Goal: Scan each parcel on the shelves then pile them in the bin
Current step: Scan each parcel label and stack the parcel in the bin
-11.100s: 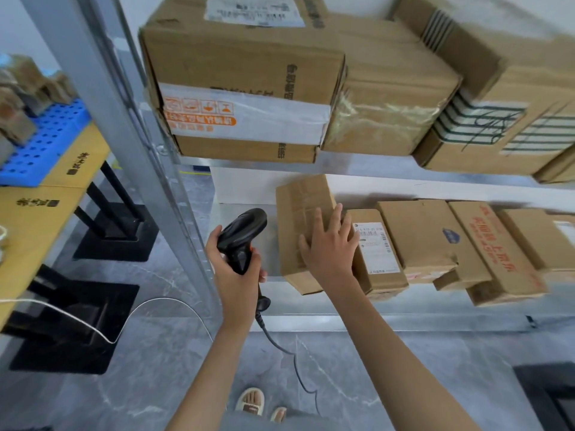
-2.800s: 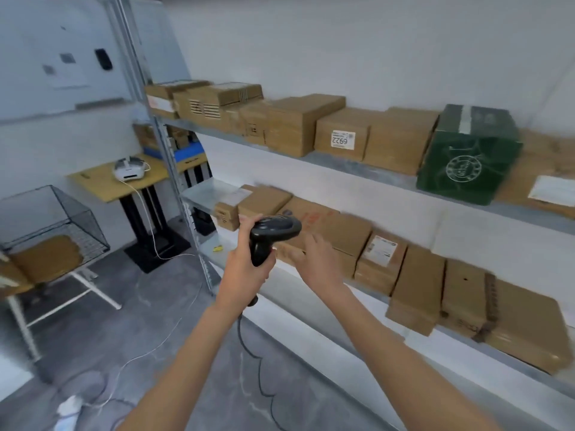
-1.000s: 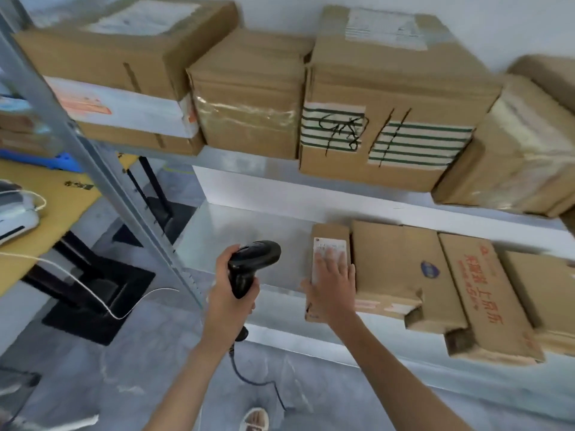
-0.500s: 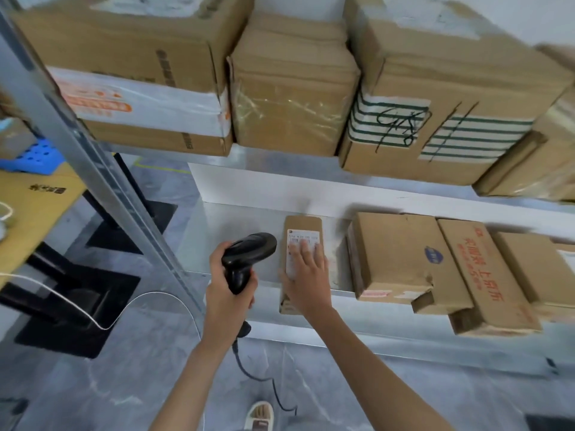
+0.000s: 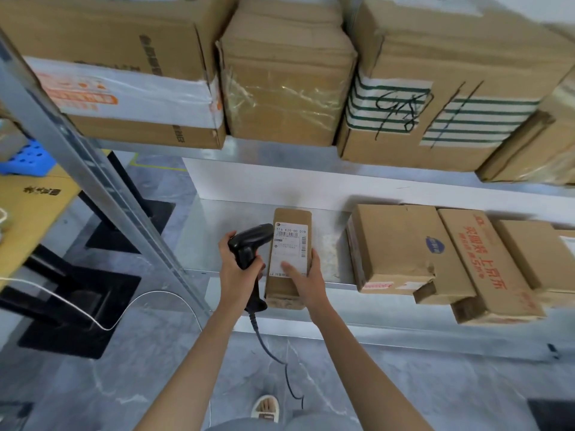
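Note:
A narrow brown parcel [image 5: 287,219] with a white barcode label lies at the front of the lower shelf [image 5: 217,231], its near end over the edge. My right hand [image 5: 306,279] grips its near right side, thumb across the label. My left hand [image 5: 236,270] holds a black corded barcode scanner [image 5: 250,239] just left of the parcel, its head pointing toward the label. More brown parcels [image 5: 395,247] lie further right on the same shelf. No bin is in view.
Large cardboard boxes [image 5: 286,85] fill the upper shelf above my hands. A grey steel upright [image 5: 93,169] runs diagonally at left. Beyond it stands a yellow table [image 5: 28,206] on black legs, with a white cable. The scanner cord hangs to the grey floor.
My right hand has slid the narrow parcel toward the shelf's front edge and shifted from lying on its label to gripping its right side. The scanner has come closer to the label.

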Available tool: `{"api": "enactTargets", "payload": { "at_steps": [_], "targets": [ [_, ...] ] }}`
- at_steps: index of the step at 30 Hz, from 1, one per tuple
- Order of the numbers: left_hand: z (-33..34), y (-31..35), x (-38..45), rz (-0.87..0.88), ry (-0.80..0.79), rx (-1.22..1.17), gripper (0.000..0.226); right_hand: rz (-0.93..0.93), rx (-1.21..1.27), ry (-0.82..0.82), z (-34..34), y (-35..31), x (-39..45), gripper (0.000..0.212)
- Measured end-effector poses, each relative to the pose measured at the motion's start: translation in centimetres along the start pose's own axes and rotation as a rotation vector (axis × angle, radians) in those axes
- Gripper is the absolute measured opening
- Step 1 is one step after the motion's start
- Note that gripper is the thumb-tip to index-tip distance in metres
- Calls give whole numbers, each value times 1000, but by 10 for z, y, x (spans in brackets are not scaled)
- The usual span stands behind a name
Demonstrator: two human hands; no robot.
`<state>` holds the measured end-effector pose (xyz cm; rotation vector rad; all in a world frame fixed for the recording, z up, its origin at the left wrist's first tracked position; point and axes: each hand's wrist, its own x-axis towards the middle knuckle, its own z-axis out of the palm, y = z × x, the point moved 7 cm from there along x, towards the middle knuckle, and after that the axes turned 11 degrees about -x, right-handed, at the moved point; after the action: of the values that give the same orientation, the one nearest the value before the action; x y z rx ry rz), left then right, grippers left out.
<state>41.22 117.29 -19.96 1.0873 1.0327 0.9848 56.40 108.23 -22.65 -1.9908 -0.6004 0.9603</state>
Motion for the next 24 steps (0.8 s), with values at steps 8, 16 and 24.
{"api": "enactTargets", "payload": {
  "at_steps": [8, 16, 24],
  "targets": [
    [0, -14, -1, -35, 10, -49, 65, -63, 88, 54, 6, -5, -7, 58],
    [-21, -42, -9, -155, 122, -222, 67, -135, -483, 168, 10, -17, -26, 81],
    [-35, -52, -7, -193, 163, -215, 65, -150, -553, 52, 15, -27, -21, 80]
  ]
}}
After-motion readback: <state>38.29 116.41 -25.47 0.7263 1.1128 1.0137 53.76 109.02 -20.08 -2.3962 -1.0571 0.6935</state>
